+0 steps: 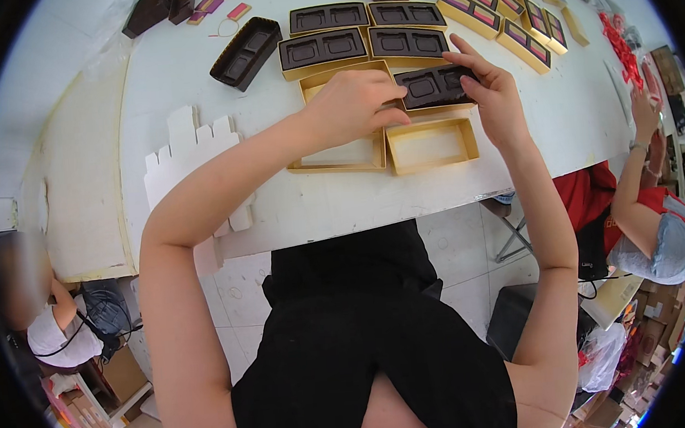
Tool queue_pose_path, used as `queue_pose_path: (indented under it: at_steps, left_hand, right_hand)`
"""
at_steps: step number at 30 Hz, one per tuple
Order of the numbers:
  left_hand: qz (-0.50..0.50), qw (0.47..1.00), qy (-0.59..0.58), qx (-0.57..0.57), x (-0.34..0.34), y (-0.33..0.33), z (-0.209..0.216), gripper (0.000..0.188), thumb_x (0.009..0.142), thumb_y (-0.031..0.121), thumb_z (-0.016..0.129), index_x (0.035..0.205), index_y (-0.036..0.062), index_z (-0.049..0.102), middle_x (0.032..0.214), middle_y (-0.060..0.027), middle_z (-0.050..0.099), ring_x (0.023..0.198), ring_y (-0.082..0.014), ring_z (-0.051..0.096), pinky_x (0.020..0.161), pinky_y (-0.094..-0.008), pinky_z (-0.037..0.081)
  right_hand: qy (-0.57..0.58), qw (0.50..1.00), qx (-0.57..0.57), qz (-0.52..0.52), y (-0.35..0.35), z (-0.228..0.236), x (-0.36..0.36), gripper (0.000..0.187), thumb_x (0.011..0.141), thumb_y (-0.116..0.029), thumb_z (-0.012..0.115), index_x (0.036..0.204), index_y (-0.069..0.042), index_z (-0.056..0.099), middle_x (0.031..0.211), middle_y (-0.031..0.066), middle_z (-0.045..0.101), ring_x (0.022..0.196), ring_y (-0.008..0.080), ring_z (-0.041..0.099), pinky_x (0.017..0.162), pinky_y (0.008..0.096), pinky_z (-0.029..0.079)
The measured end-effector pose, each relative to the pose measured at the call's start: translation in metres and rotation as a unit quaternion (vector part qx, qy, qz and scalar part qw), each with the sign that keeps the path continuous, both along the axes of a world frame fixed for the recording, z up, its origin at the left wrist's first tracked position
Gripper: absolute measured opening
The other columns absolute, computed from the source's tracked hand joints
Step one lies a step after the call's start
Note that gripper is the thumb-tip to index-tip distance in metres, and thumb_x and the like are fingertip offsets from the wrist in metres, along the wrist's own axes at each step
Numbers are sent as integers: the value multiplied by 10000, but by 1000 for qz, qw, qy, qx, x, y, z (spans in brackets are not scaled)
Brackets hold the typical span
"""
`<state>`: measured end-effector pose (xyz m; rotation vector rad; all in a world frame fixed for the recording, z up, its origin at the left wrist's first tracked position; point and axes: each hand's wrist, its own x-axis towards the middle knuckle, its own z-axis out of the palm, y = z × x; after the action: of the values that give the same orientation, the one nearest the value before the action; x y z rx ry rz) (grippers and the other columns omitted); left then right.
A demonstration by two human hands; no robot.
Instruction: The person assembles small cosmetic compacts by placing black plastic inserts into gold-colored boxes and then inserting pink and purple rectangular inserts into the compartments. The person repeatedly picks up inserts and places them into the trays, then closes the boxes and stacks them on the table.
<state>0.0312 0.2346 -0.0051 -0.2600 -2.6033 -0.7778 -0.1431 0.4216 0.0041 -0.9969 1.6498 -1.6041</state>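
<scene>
A black plastic tray (430,88) with two square wells sits in, or right over, a gold-edged box at the middle of the table. My right hand (494,93) holds the tray's right end, thumb on its near side and fingers at the far corner. At the left end is my left hand (355,107), its thumb and forefinger apart; a fingertip touches or nearly touches the tray. Under my left wrist lie open gold boxes, partly hidden, one of them a near gold box (339,165). Another gold box (435,167) without a tray stands just nearer than the black tray.
Beyond my hands, several gold boxes hold black trays (324,49). A loose black tray (246,55) lies to their left. Flat white card pieces (189,149) are on the left. Filled boxes (471,11) stand far right. Other people work at both sides of the white table (319,211).
</scene>
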Motion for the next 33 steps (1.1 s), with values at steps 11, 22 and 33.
queue_pose_path:
  at_steps: [11, 22, 33]
  left_hand:
    - [36, 995, -45, -78, -13, 6, 13, 182, 832, 227, 724, 843, 83, 613, 762, -95, 617, 697, -279, 610, 614, -378, 489]
    - [35, 992, -90, -78, -17, 9, 19, 154, 835, 188, 709, 891, 90, 604, 774, -103, 597, 736, -287, 610, 644, -395, 495]
    - [-60, 952, -272, -127, -44, 2, 62, 122, 850, 191, 695, 890, 85, 651, 818, -129, 613, 700, -294, 620, 614, -414, 489]
  right_hand:
    - [406, 898, 31, 168, 9, 19, -26, 461, 868, 130, 501, 1260, -77, 628, 1353, 92, 592, 1368, 309, 436, 1139, 427, 347]
    - [535, 842, -68, -17, 13, -6, -29, 213, 771, 69, 706, 977, 17, 713, 1106, 130, 699, 1091, 280, 659, 888, 344, 564]
    - [626, 780, -12, 18, 20, -4, -27, 188, 754, 32, 711, 940, 4, 705, 1097, 102, 692, 1171, 280, 609, 1102, 503, 400]
